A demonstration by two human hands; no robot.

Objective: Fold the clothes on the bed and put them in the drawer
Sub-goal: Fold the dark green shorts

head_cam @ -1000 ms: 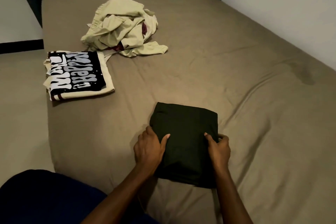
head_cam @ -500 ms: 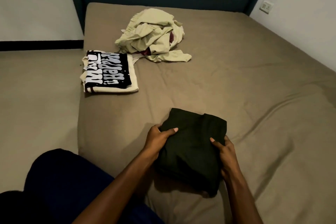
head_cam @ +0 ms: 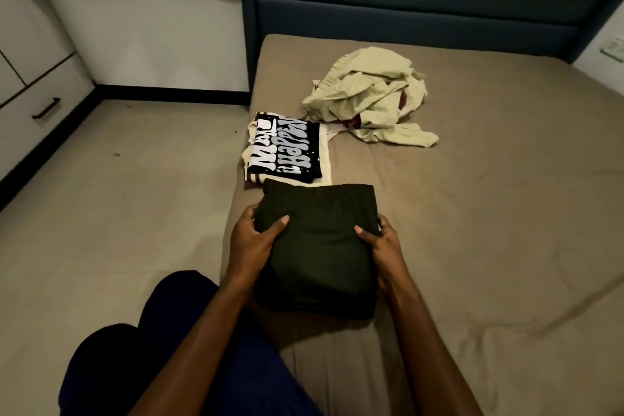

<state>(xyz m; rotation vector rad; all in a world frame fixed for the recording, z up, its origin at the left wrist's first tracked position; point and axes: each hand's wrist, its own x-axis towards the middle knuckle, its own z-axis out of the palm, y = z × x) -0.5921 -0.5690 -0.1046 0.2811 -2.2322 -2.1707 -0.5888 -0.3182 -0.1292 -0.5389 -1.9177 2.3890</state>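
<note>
A folded dark green garment [head_cam: 320, 246] is lifted off the bed [head_cam: 489, 263] between both hands. My left hand [head_cam: 251, 240] grips its left edge, thumb on top. My right hand [head_cam: 383, 245] grips its right edge the same way. The garment's far edge overlaps the near edge of a folded cream shirt with a black printed panel [head_cam: 287, 150] lying at the bed's left edge. A crumpled heap of pale green clothes [head_cam: 371, 94] lies further back on the bed.
A white cabinet with a drawer and a black handle [head_cam: 45, 108] stands at the far left across the beige floor [head_cam: 101, 213]. A dark blue headboard [head_cam: 422, 0] closes the back. My dark blue trouser leg [head_cam: 141, 358] is at bottom left.
Both hands lifted the dark green garment off the bed and carried it left and forward, towards the folded printed shirt. The view swung left, bringing the cabinet in.
</note>
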